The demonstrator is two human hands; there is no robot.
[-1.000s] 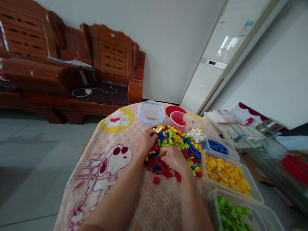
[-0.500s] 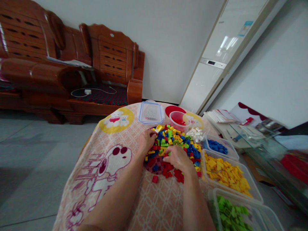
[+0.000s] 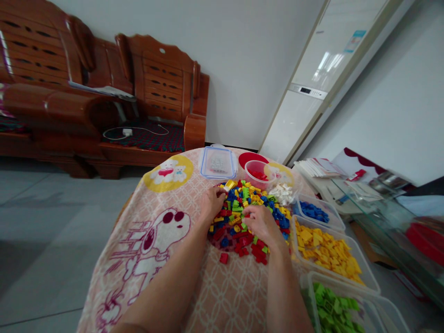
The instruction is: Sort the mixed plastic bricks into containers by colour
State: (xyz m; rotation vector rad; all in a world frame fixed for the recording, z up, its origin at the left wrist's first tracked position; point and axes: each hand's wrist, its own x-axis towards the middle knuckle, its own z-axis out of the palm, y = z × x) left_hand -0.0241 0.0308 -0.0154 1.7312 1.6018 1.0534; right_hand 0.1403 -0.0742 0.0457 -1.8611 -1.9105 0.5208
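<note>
A mixed pile of toy building bricks (image 3: pixel 237 221) in red, yellow, green and blue lies on the cloth-covered table. My left hand (image 3: pixel 212 202) rests at the pile's left edge, its fingers bent inward beside a pale yellow brick (image 3: pixel 230 185). Whatever lies between those fingertips is hidden. Over the right part of the pile, my right hand (image 3: pixel 261 223) has its fingers drawn together near green and red bricks; anything pinched there is too small to make out. Several red bricks (image 3: pixel 258 253) lie at the near edge, and a single red brick (image 3: pixel 224 258) sits apart on the cloth.
To the right stand clear boxes of blue bricks (image 3: pixel 314 212), yellow bricks (image 3: pixel 326 249) and green bricks (image 3: pixel 335 307). Behind the pile are a round tub (image 3: pixel 255 181) with red bricks, white bricks (image 3: pixel 282 193) and a blue-rimmed lidded box (image 3: pixel 218 163). A wooden bench (image 3: pixel 159 88) stands beyond.
My right hand has shifted up and slightly right over the pile, uncovering red bricks and some green ones at the near edge. My left hand has stayed in place.
</note>
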